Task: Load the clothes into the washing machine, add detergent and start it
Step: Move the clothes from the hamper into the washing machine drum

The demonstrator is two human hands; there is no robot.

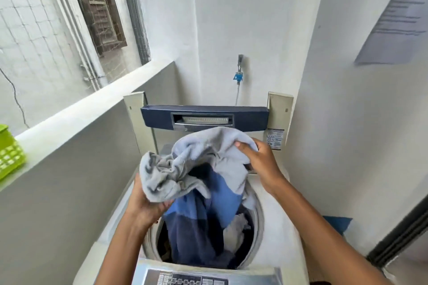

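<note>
Over the open drum of the top-load washing machine (274, 222), the person holds a bundle of clothes w/ both hands. Left hand (144, 203) has its grip clenched round the bunched lower-left end of a pale grey cloth (203, 152), thumb on the near side, fingers under the fabric. Right hand (261, 164) grips the same cloth at its upper-right edge, thumb pressed on top & fingers curled into the folds. The grey cloth sits on top of the bundle, above the machine's rim.

Under it hangs a blue garment (206, 220) in light-blue & navy panels. Its lower part is down inside the drum, touching other laundry there, incl. a whitish piece (238, 229) at the drum's right side.

The machine lid (203, 117), dark blue w/ a handle recess, stands upright at the back. The control panel (196, 279) w/ rows of buttons lies at the near edge, btw the forearms.

On the white wall behind is a tap (240, 69) w/ a blue fitting & a hose running down behind the lid. Left of the machine, a ledge (92, 111) carries a lime-green basket (9, 152) at the frame edge.
</note>
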